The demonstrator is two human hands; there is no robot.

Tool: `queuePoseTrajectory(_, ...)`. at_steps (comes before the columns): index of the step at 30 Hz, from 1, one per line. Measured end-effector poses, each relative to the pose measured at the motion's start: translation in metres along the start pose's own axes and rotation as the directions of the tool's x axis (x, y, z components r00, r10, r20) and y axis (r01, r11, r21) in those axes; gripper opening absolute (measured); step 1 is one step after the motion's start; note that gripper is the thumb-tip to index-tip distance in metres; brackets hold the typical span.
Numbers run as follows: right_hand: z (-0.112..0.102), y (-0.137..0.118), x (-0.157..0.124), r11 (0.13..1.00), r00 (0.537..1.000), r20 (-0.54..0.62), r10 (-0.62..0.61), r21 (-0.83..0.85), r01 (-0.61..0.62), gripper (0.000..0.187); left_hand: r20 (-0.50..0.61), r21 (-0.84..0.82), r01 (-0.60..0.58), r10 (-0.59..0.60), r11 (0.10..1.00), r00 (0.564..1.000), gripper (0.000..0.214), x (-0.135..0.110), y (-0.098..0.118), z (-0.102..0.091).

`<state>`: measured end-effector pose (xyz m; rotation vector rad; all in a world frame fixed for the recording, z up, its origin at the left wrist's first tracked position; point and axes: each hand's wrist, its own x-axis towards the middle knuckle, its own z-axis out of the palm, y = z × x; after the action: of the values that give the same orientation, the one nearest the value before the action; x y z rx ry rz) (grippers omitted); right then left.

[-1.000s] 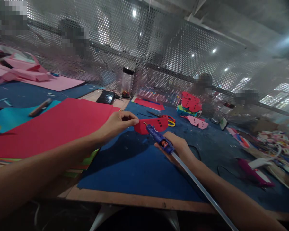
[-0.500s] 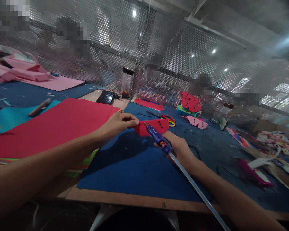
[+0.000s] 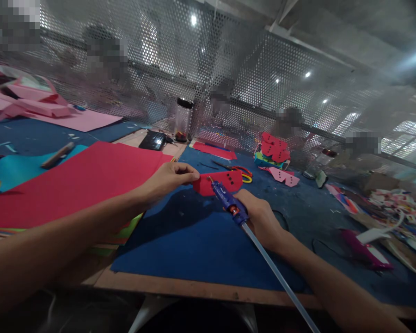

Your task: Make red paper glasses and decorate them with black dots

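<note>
My left hand [image 3: 168, 178] pinches the left end of a small red foam cut-out [image 3: 222, 181] with dark dots, held just above the blue mat [image 3: 194, 240]. My right hand [image 3: 260, 217] grips a blue hot glue gun [image 3: 227, 202] with a long clear glue stick [image 3: 280, 280] sticking out of its back. The gun's nozzle touches the near edge of the red cut-out, about at its middle.
A large red foam sheet [image 3: 72, 180] lies left on other coloured sheets. Scissors with red and yellow handles [image 3: 241, 172], red and pink cut-outs [image 3: 275, 150], a jar [image 3: 183, 119] and a phone [image 3: 153, 139] sit near the perforated metal screen. Scraps and a pink tool [image 3: 364, 247] lie right.
My right hand with the glue gun has shifted slightly toward me and to the right along the red cut-out's edge. The left hand has stayed in place.
</note>
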<state>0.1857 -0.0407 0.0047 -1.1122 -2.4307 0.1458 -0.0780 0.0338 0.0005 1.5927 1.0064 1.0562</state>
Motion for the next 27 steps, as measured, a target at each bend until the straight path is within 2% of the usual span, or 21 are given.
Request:
queuePoseTrajectory(20,0.0033,0.0030,-0.0030,0.999,1.000,0.024,0.016,-0.038,-0.015,0.019,-0.029,0.058,-0.026,0.027,0.998,0.999,0.022,0.0003,-0.0002,-0.0004)
queuePoseTrajectory(27,0.0022,0.0019,-0.0031,1.000,1.000,0.030,0.001,-0.014,-0.001,0.021,-0.006,0.060,-0.038,0.038,0.997,0.999,0.021,-0.0001,0.0001,-0.0003)
